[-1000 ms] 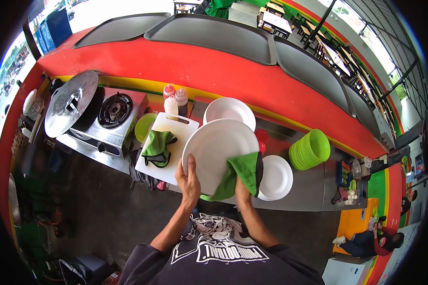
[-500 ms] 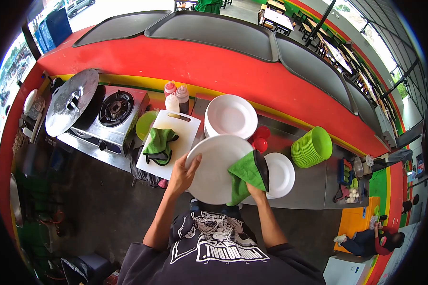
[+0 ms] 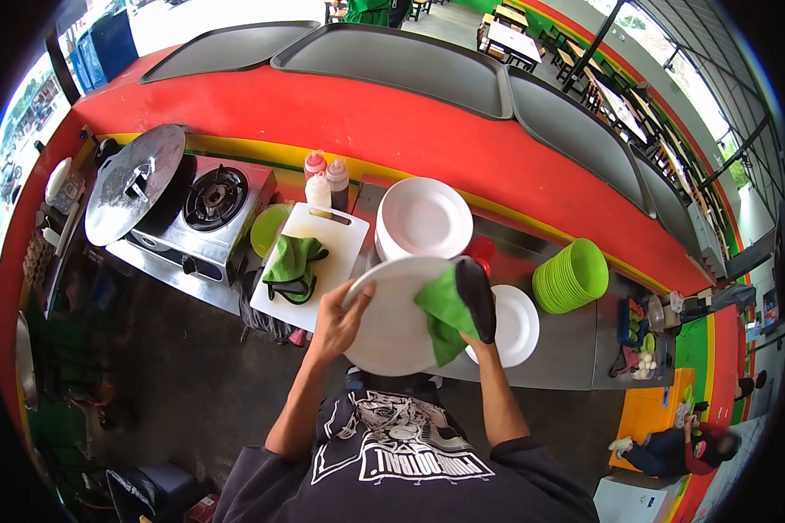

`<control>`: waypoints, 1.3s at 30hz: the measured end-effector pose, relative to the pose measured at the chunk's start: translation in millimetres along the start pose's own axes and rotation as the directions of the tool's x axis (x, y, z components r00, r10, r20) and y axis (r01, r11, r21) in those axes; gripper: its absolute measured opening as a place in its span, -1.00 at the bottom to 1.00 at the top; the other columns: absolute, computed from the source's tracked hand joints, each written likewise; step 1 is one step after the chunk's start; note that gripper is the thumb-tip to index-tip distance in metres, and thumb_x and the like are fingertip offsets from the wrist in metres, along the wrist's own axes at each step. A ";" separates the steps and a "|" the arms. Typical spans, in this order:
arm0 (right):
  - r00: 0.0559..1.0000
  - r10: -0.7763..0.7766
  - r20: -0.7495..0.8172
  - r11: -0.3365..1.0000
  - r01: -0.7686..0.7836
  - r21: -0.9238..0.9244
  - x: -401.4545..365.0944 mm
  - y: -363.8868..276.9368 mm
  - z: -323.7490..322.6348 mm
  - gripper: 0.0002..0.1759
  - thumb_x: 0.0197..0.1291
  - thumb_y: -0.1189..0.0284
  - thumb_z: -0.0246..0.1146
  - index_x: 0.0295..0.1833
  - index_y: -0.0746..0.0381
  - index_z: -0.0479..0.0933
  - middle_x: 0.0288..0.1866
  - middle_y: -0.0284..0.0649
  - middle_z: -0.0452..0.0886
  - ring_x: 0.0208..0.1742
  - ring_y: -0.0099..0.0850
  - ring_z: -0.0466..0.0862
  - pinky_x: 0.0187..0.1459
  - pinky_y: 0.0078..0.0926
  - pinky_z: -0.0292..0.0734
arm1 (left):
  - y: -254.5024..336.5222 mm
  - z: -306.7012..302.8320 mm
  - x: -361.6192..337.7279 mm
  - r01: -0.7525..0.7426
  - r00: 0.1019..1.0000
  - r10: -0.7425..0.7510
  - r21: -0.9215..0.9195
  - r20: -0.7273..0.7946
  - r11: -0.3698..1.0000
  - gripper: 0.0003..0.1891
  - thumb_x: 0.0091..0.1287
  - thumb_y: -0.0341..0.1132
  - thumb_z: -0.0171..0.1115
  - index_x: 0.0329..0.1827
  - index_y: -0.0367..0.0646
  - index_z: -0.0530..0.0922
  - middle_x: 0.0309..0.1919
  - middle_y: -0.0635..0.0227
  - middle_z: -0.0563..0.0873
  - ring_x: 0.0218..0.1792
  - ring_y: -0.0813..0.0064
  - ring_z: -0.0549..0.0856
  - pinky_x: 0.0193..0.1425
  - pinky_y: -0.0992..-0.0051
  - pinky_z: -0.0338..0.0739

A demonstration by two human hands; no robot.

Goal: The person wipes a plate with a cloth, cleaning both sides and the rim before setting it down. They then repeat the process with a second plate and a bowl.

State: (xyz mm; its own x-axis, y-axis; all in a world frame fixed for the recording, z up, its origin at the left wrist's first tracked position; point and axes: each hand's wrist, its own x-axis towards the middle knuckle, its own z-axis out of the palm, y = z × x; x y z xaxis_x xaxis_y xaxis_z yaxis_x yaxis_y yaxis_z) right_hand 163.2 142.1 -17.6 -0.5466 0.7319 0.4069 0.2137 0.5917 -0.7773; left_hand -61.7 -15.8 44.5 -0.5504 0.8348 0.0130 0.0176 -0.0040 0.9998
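Your left hand [image 3: 338, 321] grips the left rim of a white plate [image 3: 388, 324], thumb on its face, plate held tilted between both hands. Your right hand [image 3: 473, 340], mostly hidden, is closed on a green cloth [image 3: 443, 309] pressed to the plate's right side. Beyond the hands sits a stack of white plates [image 3: 423, 218]; just right of your right hand, a smaller white plate [image 3: 519, 327].

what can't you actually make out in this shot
Head view only:
right hand: fingers covered by the green cloth
red item behind the held white plate: mostly hidden, kind unclear
lone plate on the counter: left edge hidden by the cloth
squeeze bottles: contents too small to tell
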 end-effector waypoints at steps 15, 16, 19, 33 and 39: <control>0.869 0.393 -0.300 0.912 -0.326 0.250 -55.8 -9.3 63.4 -0.56 0.50 0.32 0.16 0.36 0.33 0.45 0.31 -0.08 0.55 0.32 -0.26 0.51 0.36 -0.27 0.37 | -30.4 43.1 -8.7 -0.073 0.901 -0.096 -0.366 -0.423 0.928 -0.58 0.58 -0.06 0.15 0.13 -0.31 0.58 -0.19 0.42 0.69 -0.21 0.68 0.59 -0.11 0.59 0.51; 0.872 0.395 -0.290 0.905 -0.314 0.288 -55.3 -0.8 54.9 -0.55 0.52 0.28 0.15 0.36 0.32 0.45 0.30 -0.11 0.55 0.29 -0.29 0.52 0.35 -0.29 0.39 | -25.4 37.1 -8.9 -0.042 0.921 -0.100 -0.352 -0.377 0.935 -0.58 0.58 -0.06 0.15 0.15 -0.31 0.58 -0.18 0.42 0.70 -0.19 0.68 0.59 -0.09 0.59 0.51; 0.857 0.464 -0.223 0.790 -0.287 0.543 -62.0 40.7 31.5 -0.55 0.51 0.20 0.15 0.32 0.28 0.47 0.25 -0.17 0.56 0.23 -0.34 0.56 0.28 -0.32 0.48 | -18.2 19.4 -10.2 0.050 0.969 -0.135 -0.368 -0.207 0.928 -0.58 0.58 -0.08 0.15 0.18 -0.30 0.58 -0.16 0.41 0.71 -0.16 0.67 0.61 -0.06 0.58 0.53; 0.940 0.279 -0.194 0.407 0.067 0.911 -70.8 20.8 11.5 -0.22 0.31 -0.04 0.21 0.31 0.46 0.35 -0.02 -0.10 0.62 -0.03 -0.37 0.62 0.28 -0.43 0.44 | -14.4 3.3 -19.9 0.308 0.941 -0.156 -0.568 0.300 0.763 -0.36 0.51 -0.02 0.00 0.54 -0.22 0.29 0.52 0.14 0.28 0.38 0.31 0.50 0.38 0.28 0.43; 0.759 0.394 -0.518 0.772 0.033 0.635 -105.6 126.2 44.9 -0.47 0.50 0.13 0.11 0.35 0.29 0.35 0.08 -0.27 0.53 0.05 -0.47 0.53 0.18 -0.45 0.45 | -46.7 12.8 -21.5 -0.287 0.950 0.296 -0.102 0.094 0.952 -0.26 0.54 0.34 -0.19 -0.23 -0.28 0.54 -0.14 0.25 0.60 -0.04 0.47 0.58 0.04 0.39 0.45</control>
State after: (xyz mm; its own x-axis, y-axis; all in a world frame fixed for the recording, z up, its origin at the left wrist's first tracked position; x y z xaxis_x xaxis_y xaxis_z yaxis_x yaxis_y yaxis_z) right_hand 211.5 124.3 -180.2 0.0893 0.9639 0.2509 -0.3669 0.2661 -0.8914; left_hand -40.0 -26.5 -2.6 -0.4397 0.8438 0.3076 0.0895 -0.2996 0.9498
